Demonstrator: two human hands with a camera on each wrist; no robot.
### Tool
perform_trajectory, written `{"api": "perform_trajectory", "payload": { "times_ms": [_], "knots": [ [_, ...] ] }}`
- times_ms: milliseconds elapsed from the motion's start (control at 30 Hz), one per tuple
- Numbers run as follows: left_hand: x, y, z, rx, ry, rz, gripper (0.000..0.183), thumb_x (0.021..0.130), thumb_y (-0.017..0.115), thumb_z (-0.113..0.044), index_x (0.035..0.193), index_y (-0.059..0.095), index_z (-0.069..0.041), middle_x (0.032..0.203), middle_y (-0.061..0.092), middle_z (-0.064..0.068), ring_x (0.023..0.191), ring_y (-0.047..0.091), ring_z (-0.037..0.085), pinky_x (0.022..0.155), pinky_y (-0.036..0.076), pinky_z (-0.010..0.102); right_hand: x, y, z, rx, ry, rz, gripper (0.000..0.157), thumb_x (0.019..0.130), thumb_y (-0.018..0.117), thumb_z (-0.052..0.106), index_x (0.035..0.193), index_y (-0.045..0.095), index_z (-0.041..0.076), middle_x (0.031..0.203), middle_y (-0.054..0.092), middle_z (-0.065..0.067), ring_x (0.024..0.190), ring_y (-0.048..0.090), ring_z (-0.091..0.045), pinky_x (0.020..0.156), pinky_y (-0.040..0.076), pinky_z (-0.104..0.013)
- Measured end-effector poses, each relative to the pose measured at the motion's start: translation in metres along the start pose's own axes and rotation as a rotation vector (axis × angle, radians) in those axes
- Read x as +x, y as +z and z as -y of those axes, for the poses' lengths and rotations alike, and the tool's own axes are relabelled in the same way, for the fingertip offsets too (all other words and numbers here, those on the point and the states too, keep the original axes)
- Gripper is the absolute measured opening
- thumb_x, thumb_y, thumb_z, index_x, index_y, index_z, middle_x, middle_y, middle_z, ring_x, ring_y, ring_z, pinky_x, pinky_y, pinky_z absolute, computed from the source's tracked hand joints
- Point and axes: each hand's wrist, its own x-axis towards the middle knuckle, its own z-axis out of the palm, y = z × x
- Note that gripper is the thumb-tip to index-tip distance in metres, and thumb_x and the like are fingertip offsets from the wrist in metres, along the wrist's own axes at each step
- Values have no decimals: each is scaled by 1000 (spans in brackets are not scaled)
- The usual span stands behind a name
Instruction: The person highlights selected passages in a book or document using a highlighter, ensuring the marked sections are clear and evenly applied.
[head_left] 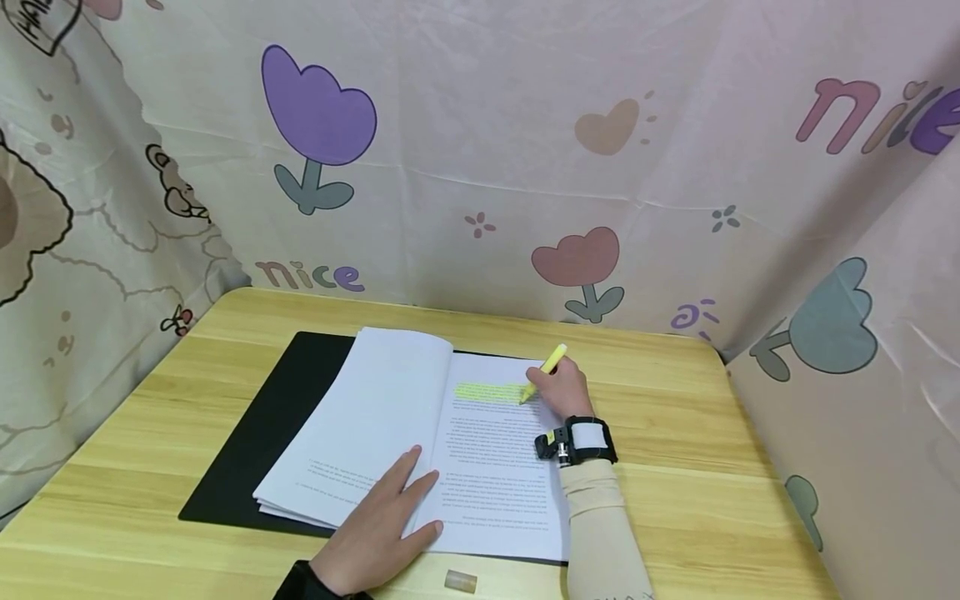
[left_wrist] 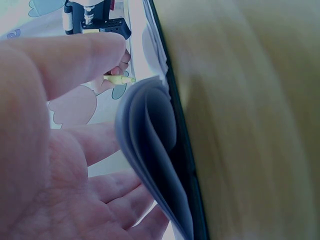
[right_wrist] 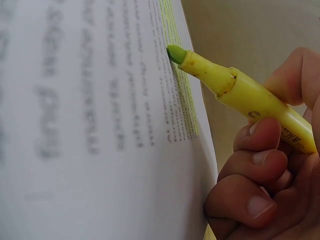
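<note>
A yellow highlighter (head_left: 553, 360) is gripped in my right hand (head_left: 562, 390), its green-yellow tip at the highlighted lines (head_left: 487, 392) near the top of the right page. In the right wrist view the uncapped highlighter (right_wrist: 265, 102) points at the printed text, fingers curled around its barrel. My left hand (head_left: 378, 529) lies with fingers spread over the lower middle of the open booklet (head_left: 375, 400), by the fold. From the left wrist, the curled page edges (left_wrist: 150, 130) show beside the left hand (left_wrist: 65, 165), its fingers extended behind them.
Under the booklet lies a black folder or board (head_left: 277, 433), showing mostly on the left. A small grey-brown cap-like piece (head_left: 461, 582) sits on the wooden table (head_left: 675, 467) near the front. Patterned curtains (head_left: 465, 125) hang behind and at both sides.
</note>
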Motion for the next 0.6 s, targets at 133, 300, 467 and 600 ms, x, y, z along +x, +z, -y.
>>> {"api": "perform_trajectory", "payload": {
  "times_ms": [133,300,467,600],
  "knots": [
    [0,0,-1,-4,0,2,65,92,77,-37,145,59,-4,167,29,17,153,28,40,118,30,64,-1,-1,0,2,6,4,23,89,69,28,89,59,7,78,54,-7,69,51,-21,60,39,-31],
    [1,0,0,-2,-1,-2,66,92,78,-37,145,59,-4,168,28,17,153,28,40,118,31,65,0,-1,0,-1,0,5,23,90,69,28,90,59,7,78,54,-7,68,51,-21,59,39,-30],
    [0,1,-1,1,-11,3,65,92,77,-37,145,59,-4,168,28,16,153,28,39,118,31,64,1,-2,-2,7,3,5,23,89,69,28,88,59,6,77,54,-7,67,50,-21,58,39,-31],
    [1,1,-1,5,-10,2,65,92,77,-37,145,59,-4,168,29,16,153,29,39,118,31,64,1,-3,-2,9,4,8,23,89,68,27,88,59,6,78,53,-7,67,50,-21,58,39,-30]
  ]
}}
